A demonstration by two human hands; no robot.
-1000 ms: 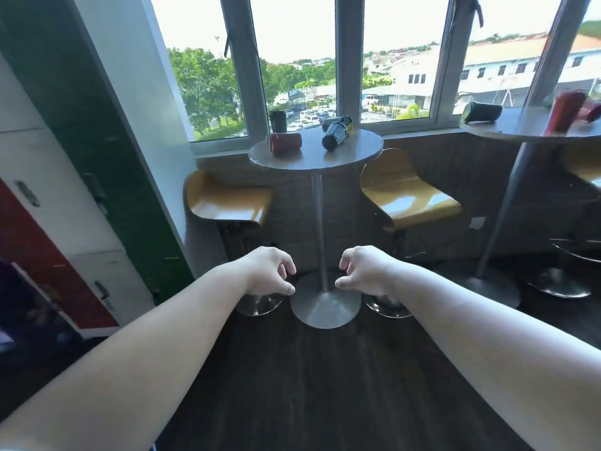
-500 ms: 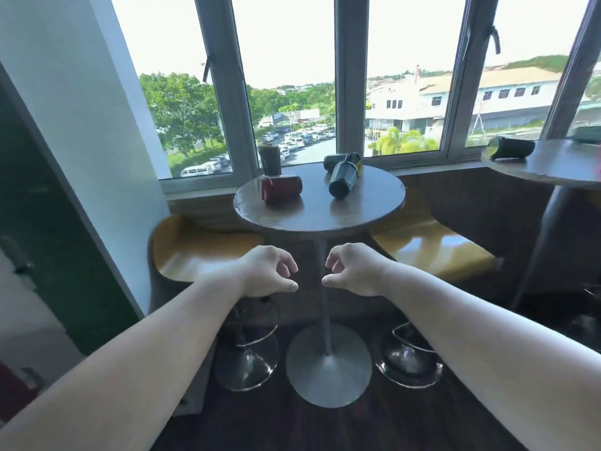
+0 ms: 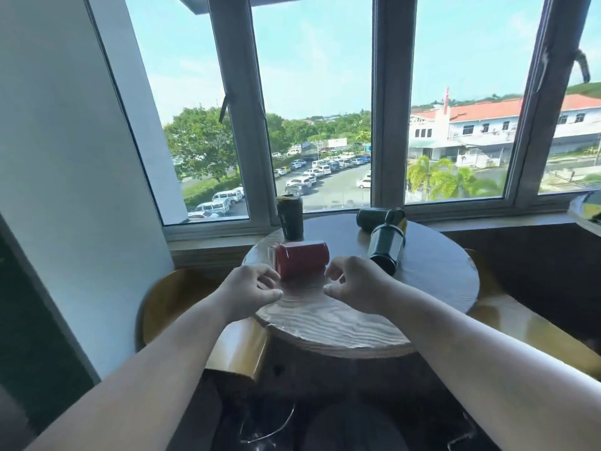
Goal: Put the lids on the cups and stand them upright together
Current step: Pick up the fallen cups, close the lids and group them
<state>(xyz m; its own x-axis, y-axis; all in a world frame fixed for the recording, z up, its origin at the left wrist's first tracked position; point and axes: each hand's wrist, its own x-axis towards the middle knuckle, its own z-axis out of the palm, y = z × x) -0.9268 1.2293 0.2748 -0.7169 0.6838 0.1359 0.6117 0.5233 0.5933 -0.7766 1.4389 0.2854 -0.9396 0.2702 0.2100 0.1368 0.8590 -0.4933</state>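
Two empty hands, left hand (image 3: 248,292) and right hand (image 3: 356,288), fingers loosely curled, flanking red cup (image 3: 300,259) lying sideways

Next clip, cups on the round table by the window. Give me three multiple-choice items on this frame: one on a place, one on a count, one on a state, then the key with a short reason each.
1. Where does the upright dark cup stand?
A. at the table's far edge by the window
B. on a stool
C. in the left hand

2. How many cups lie on their sides on the round table?
A. one
B. three
C. five

3. What are the hands doing?
A. both grip the red cup
B. neither holds anything
C. the right hand holds a lid

Key: 1 A, it stands behind the red cup near the glass. 2 B, the red cup and two dark cups lie flat. 3 B, the left hand and right hand are loosely curled short of the red cup.
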